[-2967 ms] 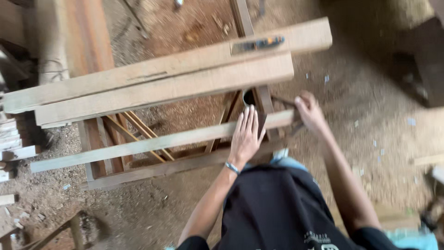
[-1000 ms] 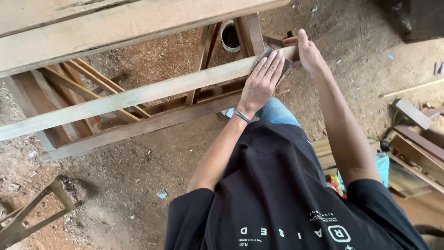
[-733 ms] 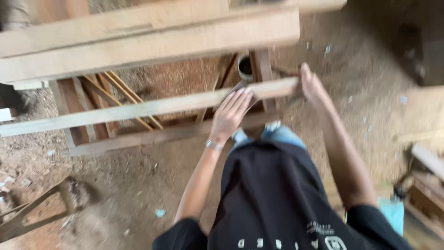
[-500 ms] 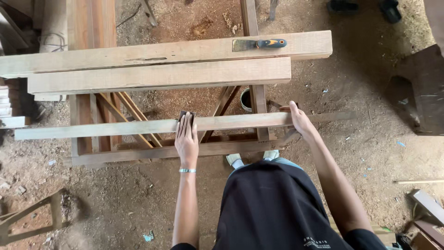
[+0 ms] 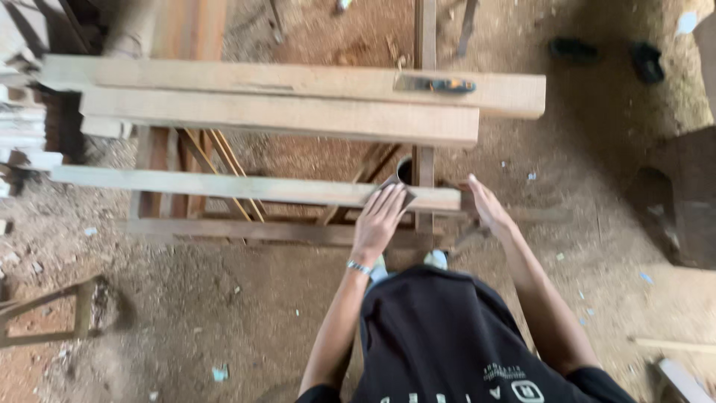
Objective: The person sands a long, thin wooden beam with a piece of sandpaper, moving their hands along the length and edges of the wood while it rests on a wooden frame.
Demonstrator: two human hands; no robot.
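The left hand point(image 5: 379, 218) lies flat, fingers extended and close together, pressing a dark sheet of sandpaper point(image 5: 397, 191) onto the top face of a long, narrow, pale wooden slat point(image 5: 246, 188). The right hand point(image 5: 488, 207) rests open against the slat's right end, fingers extended; whether it grips cannot be told. A metal bracelet point(image 5: 359, 267) circles the left wrist.

The slat is rectangular in section with square edges and lies crosswise on a rough timber frame point(image 5: 224, 227). Beyond it, well apart, two thicker planks point(image 5: 298, 101) lie side by side, touching along their length; their faces are smooth and light brown. A flat metal tool with an orange and dark handle point(image 5: 435, 85) rests on the far plank. A small round container point(image 5: 403, 170) sits just behind the slat near the sandpaper.

The floor point(image 5: 224, 313) is packed earth strewn with sawdust and chips. Open ground lies to the person's left.
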